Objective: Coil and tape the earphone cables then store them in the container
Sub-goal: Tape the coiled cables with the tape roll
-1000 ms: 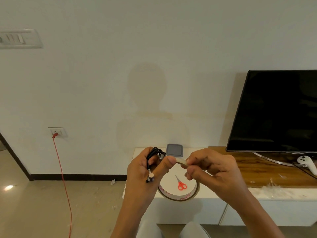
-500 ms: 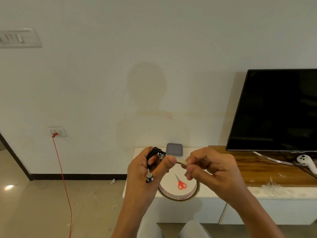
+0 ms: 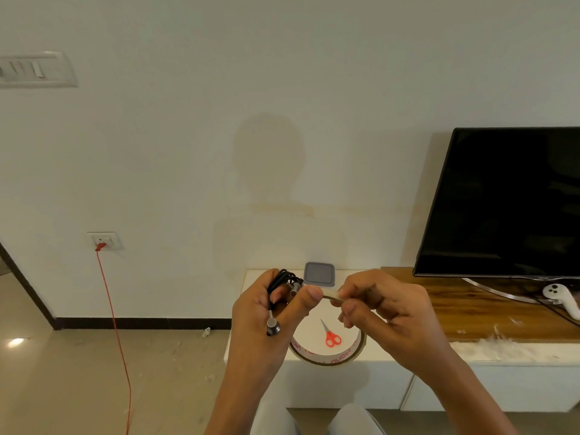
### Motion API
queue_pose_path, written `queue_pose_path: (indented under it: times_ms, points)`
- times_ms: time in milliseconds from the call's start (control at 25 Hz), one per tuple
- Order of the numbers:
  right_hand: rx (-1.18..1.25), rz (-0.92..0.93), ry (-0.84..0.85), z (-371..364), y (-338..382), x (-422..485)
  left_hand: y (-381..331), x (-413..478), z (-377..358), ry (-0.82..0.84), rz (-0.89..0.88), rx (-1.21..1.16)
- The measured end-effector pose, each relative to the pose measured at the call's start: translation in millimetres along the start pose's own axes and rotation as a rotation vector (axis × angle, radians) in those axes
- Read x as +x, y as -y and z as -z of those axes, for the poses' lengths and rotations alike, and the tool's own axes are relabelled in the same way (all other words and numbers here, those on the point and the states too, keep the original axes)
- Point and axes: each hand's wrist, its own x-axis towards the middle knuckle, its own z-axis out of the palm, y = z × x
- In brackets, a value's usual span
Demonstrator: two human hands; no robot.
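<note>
- The left hand point(image 3: 270, 312) is raised just left of the tape roll point(image 3: 328, 356), palm toward the camera.
- Its fingers point(image 3: 277, 298) are curled tight around a coiled black cable point(image 3: 281, 279), bunched at the roll's upper left.
- One earbud point(image 3: 273, 326) hangs from the coil against the left palm, level with the roll's middle.
- The left thumb point(image 3: 310, 293) stretches right and presses on the roll's top edge.
- The right hand point(image 3: 386, 312) is just right of the roll, knuckles up.
- Its thumb and fingertips point(image 3: 343, 293) are closed together, pinching the top of the roll beside the left thumb; the other fingers are curled in.
- The roll stands upright between the hands, held in the air.
- Red scissors point(image 3: 331, 335) show through the roll's hole, lying on a white cabinet point(image 3: 345, 387) behind it.
- A grey lidded container point(image 3: 319, 274) sits on the cabinet, just above the roll and behind the thumbs.
- A dark TV point(image 3: 508, 199) stands well right of the roll, with a white controller point(image 3: 561, 296) below it.
- A red cord point(image 3: 116, 324) hangs from a wall socket point(image 3: 105, 241) far left of the roll.
</note>
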Motion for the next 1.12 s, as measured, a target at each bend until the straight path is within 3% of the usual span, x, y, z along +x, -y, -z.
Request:
queue_pose_path:
  times_ms: [320, 640, 1120]
  points:
    - [-0.072, 0.04, -0.013, 0.4, -0.3, 0.4, 0.9, -1.2, -2.5, -0.034, -0.014, -0.05]
    - [-0.142, 0.034, 0.004, 0.5, 2.7, 2.5, -1.0, -3.6, -3.9, -0.062, -0.047, 0.068]
    - [-0.202, 0.099, -0.002, 1.9, 2.1, 4.5, -6.1, -5.2, -4.5, -0.096, -0.033, -0.018]
